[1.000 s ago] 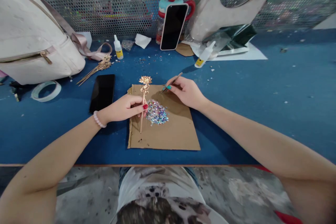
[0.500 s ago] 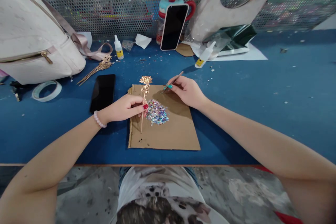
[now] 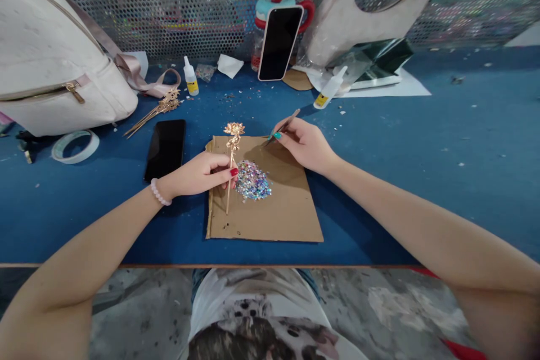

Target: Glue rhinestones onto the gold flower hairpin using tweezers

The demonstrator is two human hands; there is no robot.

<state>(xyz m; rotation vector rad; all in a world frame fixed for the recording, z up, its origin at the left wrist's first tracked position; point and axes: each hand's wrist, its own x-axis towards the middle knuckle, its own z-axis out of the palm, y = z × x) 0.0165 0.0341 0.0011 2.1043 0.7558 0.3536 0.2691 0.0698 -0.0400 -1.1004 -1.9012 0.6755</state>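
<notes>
Between the thumb and fingers of my left hand (image 3: 206, 173) is the stem of a gold flower-topped hairpin (image 3: 233, 143), its bloom pointing away from me. My right hand (image 3: 306, 145) pinches a pair of metal tweezers (image 3: 283, 125), tips angled down over the far part of a brown cardboard sheet (image 3: 278, 219). Whether the tips hold anything is too small to tell. A heap of shiny iridescent rhinestones (image 3: 253, 181) lies on the cardboard, just right of my left fingers.
More gold hairpins (image 3: 156, 111), a dark phone (image 3: 165, 149) and a tape roll (image 3: 76, 147) lie at the left by a white backpack (image 3: 54, 50). Glue bottles (image 3: 191, 77) stand farther back. Another phone (image 3: 280, 44) leans on a cup (image 3: 274, 5). A white bag (image 3: 358, 28) is behind.
My right hand has shifted slightly to the right with the tweezers, whose tips moved a little away from the rhinestone heap. The left hand and hairpin stay in place.
</notes>
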